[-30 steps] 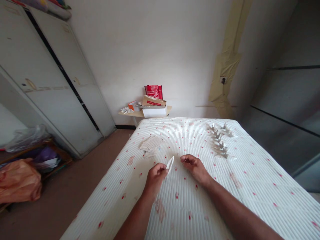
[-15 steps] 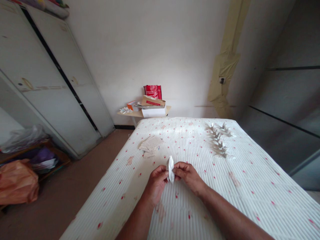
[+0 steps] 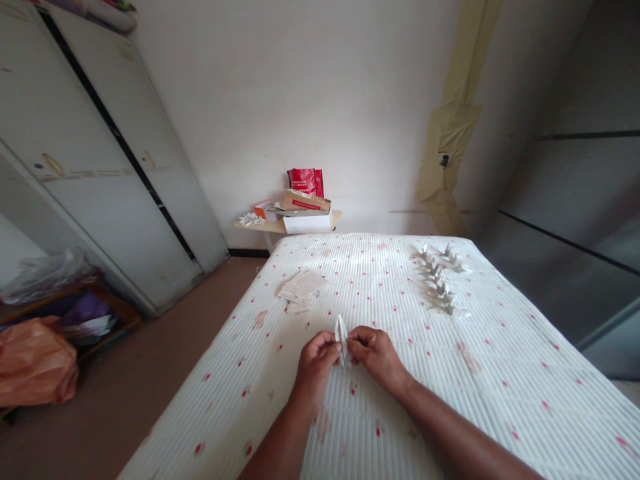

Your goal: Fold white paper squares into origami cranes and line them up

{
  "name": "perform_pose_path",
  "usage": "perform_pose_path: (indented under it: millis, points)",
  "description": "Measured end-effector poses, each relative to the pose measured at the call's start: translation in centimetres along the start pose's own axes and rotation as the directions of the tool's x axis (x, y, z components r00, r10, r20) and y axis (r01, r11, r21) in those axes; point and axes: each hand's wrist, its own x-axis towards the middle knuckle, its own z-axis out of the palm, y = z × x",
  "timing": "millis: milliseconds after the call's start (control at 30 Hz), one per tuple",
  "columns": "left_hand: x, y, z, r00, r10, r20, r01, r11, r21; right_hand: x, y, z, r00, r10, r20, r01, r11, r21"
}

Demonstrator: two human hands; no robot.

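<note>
A narrow piece of folded paper [image 3: 341, 330], white and pointed at its top, stands upright between my two hands. My left hand [image 3: 316, 360] pinches its left side with thumb and fingers. On the other side my right hand [image 3: 376, 353] grips the right edge the same way. Beyond them, to the left, lies a fanned stack of printed paper sheets [image 3: 302, 291]. Several folded paper cranes [image 3: 437, 283] sit in rows at the far right of the bed.
The quilted bed cover [image 3: 380, 413] with red spots spreads beneath my hands. Behind it a small table [image 3: 273, 227] bears a white box [image 3: 307, 223], a red bag [image 3: 306, 182] and an orange box [image 3: 263, 210]. Cabinets [image 3: 100, 153] stand at the left, an orange plastic bag [image 3: 37, 360] below.
The top of the folded paper has tipped slightly left and sunk a little. My left thumb has moved up across the paper's lower part. Both hands keep their grip.
</note>
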Motion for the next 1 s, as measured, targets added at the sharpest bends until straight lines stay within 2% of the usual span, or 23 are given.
perform_pose_path:
  millis: [100, 200, 367, 500, 600, 800, 1000]
  points:
    - [-0.2, 0.3, 0.3, 0.999, 0.003, -0.054, 0.0, 0.999, 0.048, 0.0, 0.1, -0.1, 1.0, -0.012, -0.005, 0.012, 1.0, -0.026]
    - [-0.1, 0.1, 0.3, 0.999, 0.009, -0.03, -0.009, 1.0, 0.025, -0.1, -0.1, -0.1, 1.0, -0.013, -0.025, 0.012, 0.999, -0.038]
    - [0.3, -0.5, -0.2, 0.999, 0.014, 0.049, -0.007, 0.989, -0.145, -0.3, -0.8, 0.1, 0.999, 0.0, -0.037, 0.003, 0.997, 0.082]
    - [0.3, -0.3, -0.2, 0.994, 0.009, 0.106, 0.026, 0.949, -0.315, -0.5, -1.3, 0.4, 1.0, -0.014, -0.003, 0.014, 0.984, 0.179]
    - [0.2, -0.2, -0.2, 0.993, 0.009, 0.117, 0.034, 0.933, -0.358, -0.4, -1.3, 0.5, 1.0, 0.004, -0.007, -0.003, 0.98, 0.199]
    - [0.1, -0.3, -0.3, 0.994, 0.014, 0.112, 0.02, 0.957, -0.29, -0.1, -1.0, 0.6, 0.998, 0.055, -0.027, -0.048, 0.975, 0.217]
    - [0.0, -0.3, -0.2, 0.997, 0.02, 0.071, -0.009, 0.989, -0.15, -0.1, -0.5, 0.6, 0.997, 0.033, -0.074, -0.026, 0.995, 0.097]
